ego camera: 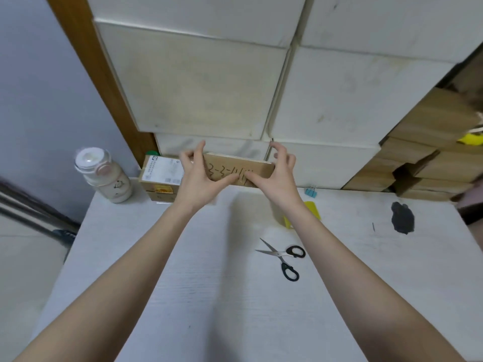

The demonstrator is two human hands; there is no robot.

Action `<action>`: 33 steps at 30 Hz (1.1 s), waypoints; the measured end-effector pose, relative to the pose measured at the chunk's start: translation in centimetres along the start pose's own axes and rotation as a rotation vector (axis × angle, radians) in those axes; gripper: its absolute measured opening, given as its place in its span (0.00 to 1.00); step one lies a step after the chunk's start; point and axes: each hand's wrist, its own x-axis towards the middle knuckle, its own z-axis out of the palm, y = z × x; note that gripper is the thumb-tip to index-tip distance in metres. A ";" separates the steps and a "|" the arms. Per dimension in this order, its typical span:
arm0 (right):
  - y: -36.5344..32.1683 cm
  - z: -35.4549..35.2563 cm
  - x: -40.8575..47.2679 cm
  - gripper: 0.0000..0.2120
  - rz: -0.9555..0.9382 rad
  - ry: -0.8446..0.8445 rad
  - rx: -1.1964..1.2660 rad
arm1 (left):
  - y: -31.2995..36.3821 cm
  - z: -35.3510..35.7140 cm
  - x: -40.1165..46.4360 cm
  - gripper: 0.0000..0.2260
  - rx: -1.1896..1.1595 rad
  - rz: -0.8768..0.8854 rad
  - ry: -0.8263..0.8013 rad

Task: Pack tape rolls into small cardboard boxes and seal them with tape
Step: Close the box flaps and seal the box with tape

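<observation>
Steel scissors (283, 257) lie open on the table (209, 296), nearest, below and right of the grip; a dropped arm could catch them. Farther on, left hand (198, 178) and right hand (271, 176) pinch a cardboard box (251, 167) by its ends, fingers curled, off the table. It may slip or buckle. White cartons (198, 82) crowd just behind; room lies toward the body.

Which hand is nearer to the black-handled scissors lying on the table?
Right. The right hand grips the right end of the brown cardboard box, up and slightly left of the black-handled scissors; the left hand grips the box's left end, farther off.
</observation>
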 end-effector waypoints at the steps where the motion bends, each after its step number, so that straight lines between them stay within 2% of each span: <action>1: -0.7 0.3 0.1 0.37 -0.047 -0.024 -0.049 | -0.1 -0.9 0.2 0.46 0.026 0.061 0.015; 4: -2.5 1.9 0.4 0.36 -0.172 -0.046 -0.225 | -0.9 -3.8 0.9 0.44 0.115 0.191 0.027; 9: -4.8 5.9 1.1 0.27 -0.296 -0.067 -0.370 | -3.7 -8.0 2.0 0.35 0.265 0.238 0.069; 12: -5.4 9.0 1.4 0.25 -0.297 -0.121 -0.370 | -6.0 -9.8 2.5 0.31 0.318 0.220 0.081; 20: -4.4 14.9 2.2 0.23 -0.260 -0.162 -0.409 | -11.2 -11.6 4.1 0.32 0.463 0.154 -0.027; 27: -2.9 15.4 3.2 0.25 -0.198 -0.132 -0.492 | -11.9 -10.4 5.4 0.29 0.456 0.245 -0.096; 33: -1.8 15.3 3.5 0.28 -0.224 -0.161 -0.642 | -12.8 -10.3 5.2 0.32 0.619 0.220 -0.111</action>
